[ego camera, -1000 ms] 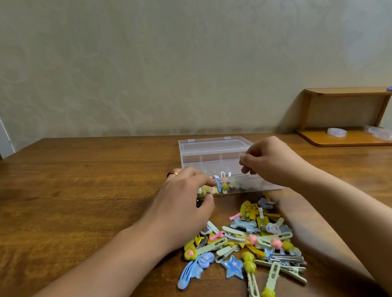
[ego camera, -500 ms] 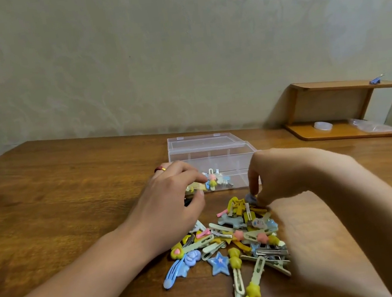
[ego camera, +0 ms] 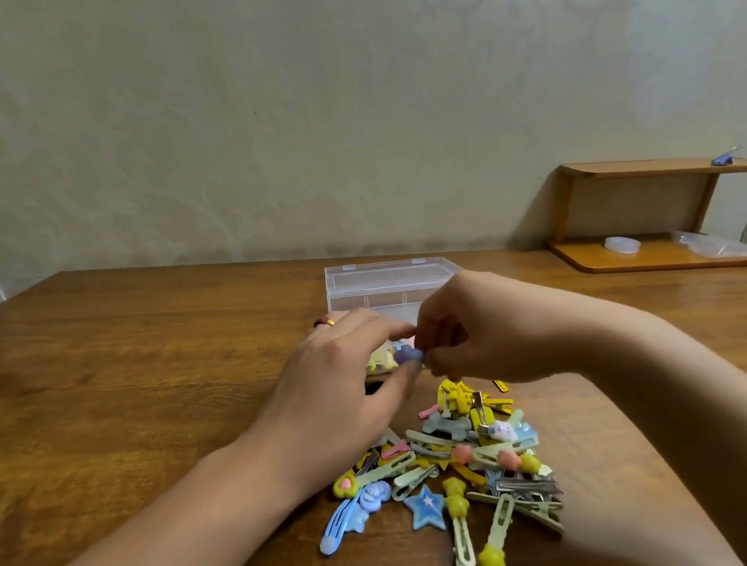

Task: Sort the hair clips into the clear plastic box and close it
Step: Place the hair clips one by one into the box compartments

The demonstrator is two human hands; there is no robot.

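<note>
Wooden table, purple clip pinched between both hands

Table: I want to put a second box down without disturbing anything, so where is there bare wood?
The table is bare left of the clear plastic box and the left hand. Another bare strip lies between the box and the wooden shelf. It is crowded centre front, with both hands, the right hand included, above the pile of hair clips.
</note>
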